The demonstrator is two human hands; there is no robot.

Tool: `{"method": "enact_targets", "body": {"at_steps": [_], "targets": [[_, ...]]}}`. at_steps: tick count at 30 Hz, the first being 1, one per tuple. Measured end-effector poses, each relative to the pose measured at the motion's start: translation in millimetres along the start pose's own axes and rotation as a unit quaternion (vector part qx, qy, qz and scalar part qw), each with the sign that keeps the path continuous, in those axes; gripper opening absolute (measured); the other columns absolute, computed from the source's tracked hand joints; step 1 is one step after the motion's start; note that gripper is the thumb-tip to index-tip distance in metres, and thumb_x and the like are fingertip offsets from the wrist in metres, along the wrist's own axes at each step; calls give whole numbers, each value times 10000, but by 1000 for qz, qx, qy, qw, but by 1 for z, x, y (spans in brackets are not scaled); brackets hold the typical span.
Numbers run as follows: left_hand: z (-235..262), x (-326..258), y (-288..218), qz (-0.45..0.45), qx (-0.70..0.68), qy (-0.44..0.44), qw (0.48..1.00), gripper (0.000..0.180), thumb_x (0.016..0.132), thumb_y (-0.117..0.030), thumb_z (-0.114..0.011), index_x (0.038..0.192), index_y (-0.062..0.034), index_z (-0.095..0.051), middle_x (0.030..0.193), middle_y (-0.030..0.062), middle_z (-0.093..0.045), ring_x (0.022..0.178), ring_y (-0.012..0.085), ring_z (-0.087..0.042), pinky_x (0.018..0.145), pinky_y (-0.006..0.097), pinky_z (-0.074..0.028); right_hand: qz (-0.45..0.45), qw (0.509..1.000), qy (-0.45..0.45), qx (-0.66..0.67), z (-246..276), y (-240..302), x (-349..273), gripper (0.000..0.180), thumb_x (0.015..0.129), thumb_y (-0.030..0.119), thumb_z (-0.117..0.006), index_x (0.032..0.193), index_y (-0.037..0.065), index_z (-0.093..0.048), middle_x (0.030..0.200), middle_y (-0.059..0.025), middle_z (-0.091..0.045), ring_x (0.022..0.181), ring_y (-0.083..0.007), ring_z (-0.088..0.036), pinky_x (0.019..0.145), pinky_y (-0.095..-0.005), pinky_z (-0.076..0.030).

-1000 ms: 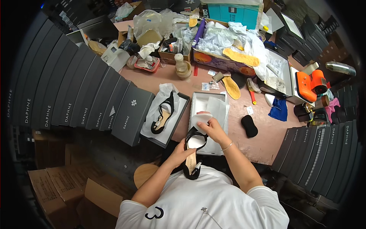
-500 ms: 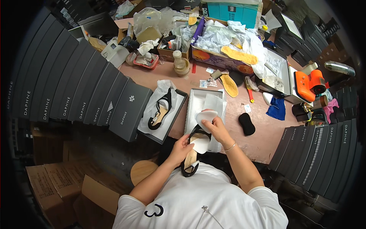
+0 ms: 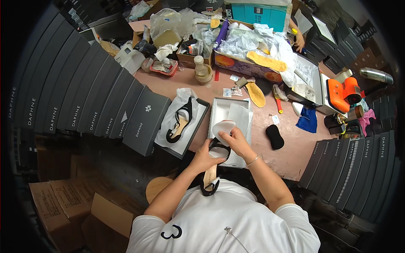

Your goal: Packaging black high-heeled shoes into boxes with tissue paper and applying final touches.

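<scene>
A black strappy sandal (image 3: 209, 176) with a beige insole lies close to my shirt, heel end toward me. My left hand (image 3: 206, 159) is wrapped round its side near the front strap. A thin white rounded insert (image 3: 223, 127) sticks out at the sandal's far end, and my right hand (image 3: 236, 141) pinches it between thumb and fingers. White also shows inside the front strap; whether it is the same piece is hidden. Under and beyond my hands stands an open shoebox (image 3: 233, 106) with white paper. The matching sandal (image 3: 180, 122) rests on paper in another box (image 3: 197, 126) to the left.
Grey shoeboxes (image 3: 80, 84) line the left side, with more (image 3: 350, 164) at the right. On the pink table (image 3: 253, 126) lie a black pad (image 3: 274, 137), yellow insoles (image 3: 255, 93) and a blue cloth (image 3: 306, 120). Another person's hand (image 3: 299, 41) shows at the far right.
The white insert has shifted away from me and no longer sticks out behind the front strap. My left hand has moved up the sandal. Another person's hand has appeared at the back.
</scene>
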State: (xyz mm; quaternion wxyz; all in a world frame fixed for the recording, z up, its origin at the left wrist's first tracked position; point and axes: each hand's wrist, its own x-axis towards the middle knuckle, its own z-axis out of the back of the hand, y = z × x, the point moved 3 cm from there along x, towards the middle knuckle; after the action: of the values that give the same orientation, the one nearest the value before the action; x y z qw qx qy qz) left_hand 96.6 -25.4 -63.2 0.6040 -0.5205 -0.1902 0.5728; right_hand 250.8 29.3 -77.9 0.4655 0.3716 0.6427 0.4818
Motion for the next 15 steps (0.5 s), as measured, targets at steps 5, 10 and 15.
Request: {"method": "enact_targets", "body": {"at_steps": [5,10,15], "targets": [[0,6,20,93,-33,-62,993,621,762,-214,-763,1252,16,-459,1106,218,-624,1050,343,-617,902,370,-481,-6,1000,14,6,-3,4,3,325,897,175,-610,1149,-26,-567,1105,-76,-557,1006,-156,-544,886,-290,-446],[-22,1,46,-13,-279,-97,955,439,819,-164,-720,1171,23,-537,983,119,-665,804,217,-666,728,331,-547,-20,998,28,58,-7,2,4,328,913,189,-601,1163,-20,-566,1080,-46,-585,993,-121,-542,859,-268,-460],[-43,-16,49,206,-568,50,795,369,933,-262,-552,1202,-11,-523,1062,121,-637,848,202,-655,722,321,-563,198,957,-89,-193,-8,38,-5,233,819,82,-666,1027,16,-586,958,-74,-616,882,-211,-590,775,-308,-472]]}}
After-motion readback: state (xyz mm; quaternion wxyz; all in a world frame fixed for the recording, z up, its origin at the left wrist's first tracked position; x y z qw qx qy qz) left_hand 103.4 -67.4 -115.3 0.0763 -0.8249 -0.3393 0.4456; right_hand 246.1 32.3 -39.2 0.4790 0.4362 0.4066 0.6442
